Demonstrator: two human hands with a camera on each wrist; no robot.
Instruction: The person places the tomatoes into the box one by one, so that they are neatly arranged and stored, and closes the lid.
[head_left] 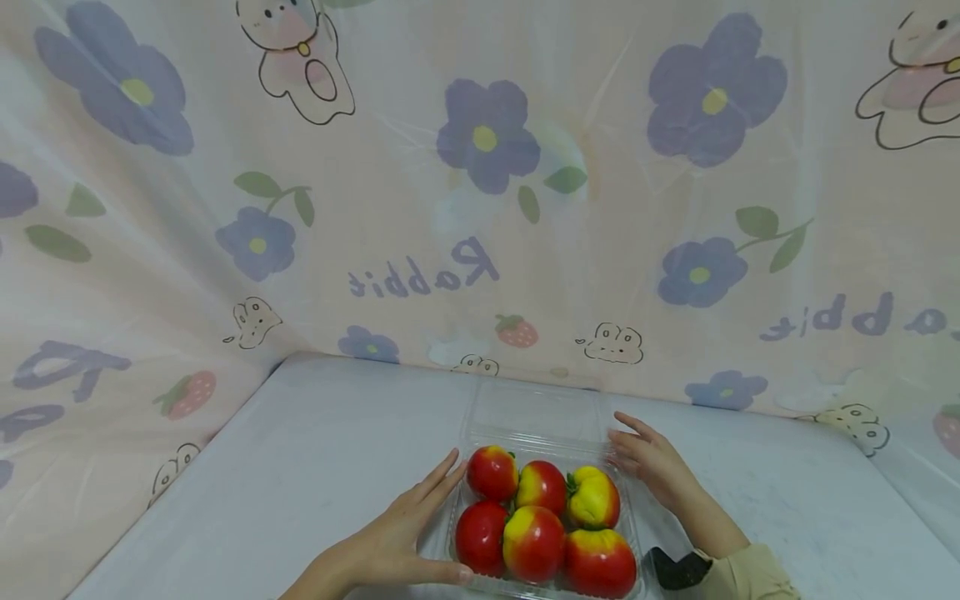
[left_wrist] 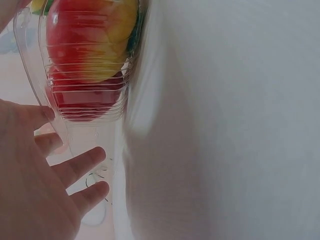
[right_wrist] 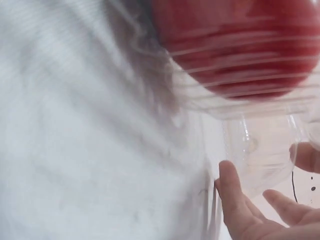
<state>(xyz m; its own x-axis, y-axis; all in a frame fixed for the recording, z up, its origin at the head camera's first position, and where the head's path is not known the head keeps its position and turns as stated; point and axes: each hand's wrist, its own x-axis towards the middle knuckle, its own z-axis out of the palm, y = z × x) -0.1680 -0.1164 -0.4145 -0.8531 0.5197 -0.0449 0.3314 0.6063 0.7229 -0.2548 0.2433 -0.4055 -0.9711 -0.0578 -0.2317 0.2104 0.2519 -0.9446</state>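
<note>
A clear plastic clamshell box [head_left: 510, 591] holds several red-and-yellow fruits [head_left: 534, 543] in two rows, mostly red, one largely yellow [head_left: 594, 497]. Its transparent lid [head_left: 536, 410] is folded back behind it. At the left side rests my left hand [head_left: 397, 529], thumb by the front corner and fingers spread along the rim; the left wrist view shows those fingers [left_wrist: 80, 167] straight beside the ribbed wall. My right hand [head_left: 660, 467] is at the back right corner, near where lid and box meet. In the right wrist view, its fingers [right_wrist: 231, 187] extend loosely beside the lid.
A white-covered table [head_left: 330, 450] lies beneath the box. Behind and to the left hangs a curtain [head_left: 585, 267] printed with flowers and rabbits. A black band [head_left: 677, 570] sits by the right wrist, next to a beige sleeve [head_left: 753, 573].
</note>
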